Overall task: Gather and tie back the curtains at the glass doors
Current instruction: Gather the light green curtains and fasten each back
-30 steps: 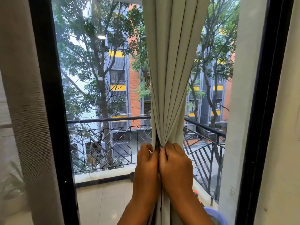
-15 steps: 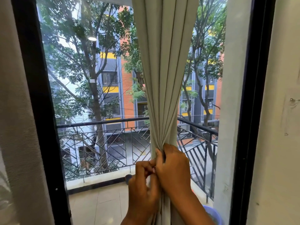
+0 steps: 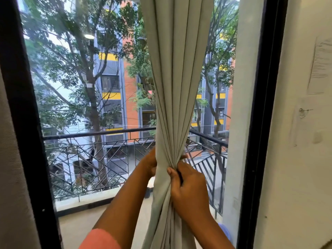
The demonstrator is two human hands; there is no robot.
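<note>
Gathering step in hand, tie-back not yet begun. Curtain (image 3: pixel 177 83) hangs at centre of glass door (image 3: pixel 93 97), pleats drawn into one narrow bunch at railing height, loose fabric falling below. Right hand (image 3: pixel 188 187) wrapped round the bunch from the right, thumb across the front folds, fingers curled and pinching the cloth tight. Left hand (image 3: pixel 150 163) reaching behind the bunch from the left, mostly hidden by fabric; grip there not visible, cannot tell whether curled or flat. No tie, cord or hook visible in the bunch or on door frame (image 3: pixel 258 108); small mark or fixing on wall (image 3: pixel 303 112) at right, too unclear to name. Probable next move: keep right-hand pinch steady, bring a band or the curtain's own tail round the waist with the left, cinch. Risk, as judgement: pleats slipping if pinch loosens during wrap.
</note>
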